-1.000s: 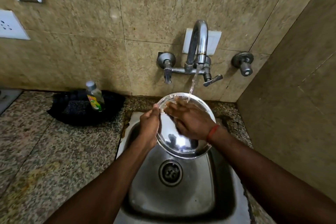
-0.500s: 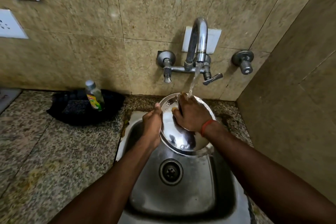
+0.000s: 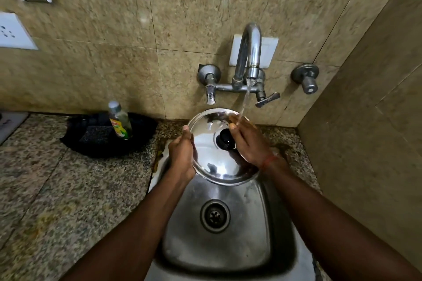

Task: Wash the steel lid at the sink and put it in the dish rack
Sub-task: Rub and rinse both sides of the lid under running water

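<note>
One steel lid (image 3: 212,157) over sink (image 3: 219,246); left hand (image 3: 182,155) grips rim, right hand (image 3: 249,141) flat on top

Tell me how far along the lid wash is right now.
Mid-rinse. The left hand grips the steel lid by its rim over the sink, knob side up, while the right hand rubs it under the running tap. Left: finishing the rinse and racking it; no dish rack is in view.

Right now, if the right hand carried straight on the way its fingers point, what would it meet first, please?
Probably the running water just beyond its fingertips; the right hand points up toward the tap and tiled wall, though depth is unclear.
</note>
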